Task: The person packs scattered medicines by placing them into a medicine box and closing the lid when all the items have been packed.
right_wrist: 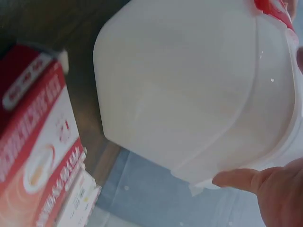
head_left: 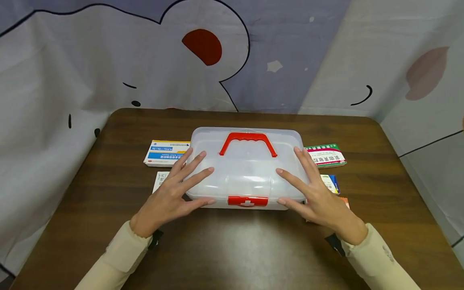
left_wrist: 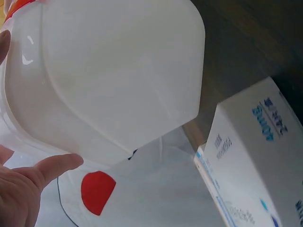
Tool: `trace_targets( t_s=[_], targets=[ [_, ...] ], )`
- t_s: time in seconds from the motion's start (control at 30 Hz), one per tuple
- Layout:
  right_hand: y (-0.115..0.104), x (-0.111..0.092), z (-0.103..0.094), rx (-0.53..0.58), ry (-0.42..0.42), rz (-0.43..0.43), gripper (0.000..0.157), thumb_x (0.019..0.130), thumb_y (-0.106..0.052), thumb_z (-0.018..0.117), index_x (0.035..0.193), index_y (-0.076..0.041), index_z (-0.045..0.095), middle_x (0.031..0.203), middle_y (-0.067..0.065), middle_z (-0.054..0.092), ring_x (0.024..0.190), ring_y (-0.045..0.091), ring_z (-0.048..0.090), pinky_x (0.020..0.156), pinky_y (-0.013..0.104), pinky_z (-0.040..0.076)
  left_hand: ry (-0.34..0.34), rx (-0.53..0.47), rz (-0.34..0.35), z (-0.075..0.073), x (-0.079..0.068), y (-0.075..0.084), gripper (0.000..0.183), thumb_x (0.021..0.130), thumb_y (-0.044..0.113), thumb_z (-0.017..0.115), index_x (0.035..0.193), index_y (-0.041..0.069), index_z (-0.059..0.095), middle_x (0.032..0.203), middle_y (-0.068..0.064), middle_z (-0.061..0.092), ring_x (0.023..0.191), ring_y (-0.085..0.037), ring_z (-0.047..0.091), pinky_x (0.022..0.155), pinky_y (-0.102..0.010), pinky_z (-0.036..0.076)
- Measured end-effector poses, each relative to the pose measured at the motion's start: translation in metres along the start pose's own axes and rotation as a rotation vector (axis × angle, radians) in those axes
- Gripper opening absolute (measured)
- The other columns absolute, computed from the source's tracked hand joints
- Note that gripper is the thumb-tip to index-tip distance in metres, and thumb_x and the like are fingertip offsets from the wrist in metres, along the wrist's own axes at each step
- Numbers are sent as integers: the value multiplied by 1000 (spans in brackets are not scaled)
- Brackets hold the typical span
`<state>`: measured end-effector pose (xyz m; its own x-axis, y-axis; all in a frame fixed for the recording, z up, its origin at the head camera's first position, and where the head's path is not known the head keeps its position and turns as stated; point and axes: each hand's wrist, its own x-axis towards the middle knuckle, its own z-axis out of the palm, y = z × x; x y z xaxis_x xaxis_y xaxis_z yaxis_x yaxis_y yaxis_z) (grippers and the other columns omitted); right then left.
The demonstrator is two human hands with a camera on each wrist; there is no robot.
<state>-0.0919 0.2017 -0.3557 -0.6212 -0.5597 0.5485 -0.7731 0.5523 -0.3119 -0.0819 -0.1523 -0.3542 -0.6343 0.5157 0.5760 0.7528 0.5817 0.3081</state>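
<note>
A pale curtain (head_left: 119, 52) printed with cartoon shapes and a red patch hangs behind a dark brown wooden table (head_left: 246, 249), and the lamp glare sits bright on the near part of the tabletop. Over on the left, a cream sleeve (head_left: 116, 255) reaches in, a black strap (head_left: 156, 240) showing at its cuff. Just beyond, a blue, yellow and white medicine carton (head_left: 163, 157) lies flat, and nearer the person a white medicine carton (head_left: 160, 182) peeks out, partly hidden; the left wrist view catches the "40mg" lettering on a white face there.

Now the left hand (head_left: 169, 196): fingers straight and spread, laid against the left side of the translucent first-aid box (head_left: 250, 171). And there's the box itself, in the middle of the table, lid down, red carry handle (head_left: 247, 137) folded on top, red latch (head_left: 237, 201) with its white cross at the front edge. On its right side, the right hand (head_left: 318, 198) mirrors the pose, fingers spread and touching, the two hands well apart with the box between them.

Further right, a green, white and magenta medicine carton (head_left: 326, 156), then a blue-ended carton (head_left: 331, 183), then a red-and-orange carton (right_wrist: 40, 151), filling the left of the right wrist view.
</note>
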Motion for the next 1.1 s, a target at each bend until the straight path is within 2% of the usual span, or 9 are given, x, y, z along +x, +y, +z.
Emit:
trace_targets(
  t_s=[0.17, 0.37, 0.5, 0.7, 0.8, 1.1],
  targets=[
    [-1, -1, -2, -24, -27, 45, 61, 83, -58, 53, 131, -22, 51, 149, 22, 13, 136, 42, 8, 94, 62, 32, 14, -11, -8, 1, 0, 2, 68, 72, 42, 75, 131, 17, 52, 143, -8, 38, 135, -39, 21, 93, -54, 39],
    [-2, -1, -5, -52, -62, 29, 68, 78, -60, 57, 133, -21, 50, 149, 19, 18, 135, 45, 10, 92, 63, 34, 4, -28, 3, -1, 0, 3, 70, 69, 37, 78, 131, 15, 52, 142, -9, 40, 135, -39, 21, 89, -48, 43],
    [-3, 1, -8, -76, -74, 18, 65, 80, -58, 57, 133, -21, 50, 149, 19, 21, 135, 45, 11, 91, 62, 35, -4, -43, -1, -2, 1, 4, 70, 70, 36, 77, 131, 14, 52, 143, -9, 38, 136, -38, 19, 88, -45, 45],
    [-4, 3, -14, -111, -132, 0, 66, 80, -55, 60, 136, -23, 46, 150, 18, 19, 136, 44, 10, 85, 60, 41, 7, -7, 58, -3, 1, 3, 64, 75, 37, 72, 130, 11, 52, 142, -12, 39, 133, -42, 23, 86, -41, 47],
    [-4, 3, -16, -106, -156, -1, 68, 78, -54, 62, 136, -23, 45, 150, 17, 17, 136, 43, 9, 87, 61, 39, 0, 12, 75, -4, 1, 3, 64, 76, 37, 72, 131, 11, 52, 142, -12, 39, 133, -42, 23, 85, -40, 47],
    [-6, 5, -19, -110, -134, -42, 71, 74, -44, 72, 135, -19, 47, 149, 20, 21, 135, 45, 13, 83, 56, 44, -25, 55, 92, -9, 2, 3, 72, 70, 32, 77, 133, 12, 49, 142, -12, 39, 133, -41, 24, 82, -41, 47]
  ],
)
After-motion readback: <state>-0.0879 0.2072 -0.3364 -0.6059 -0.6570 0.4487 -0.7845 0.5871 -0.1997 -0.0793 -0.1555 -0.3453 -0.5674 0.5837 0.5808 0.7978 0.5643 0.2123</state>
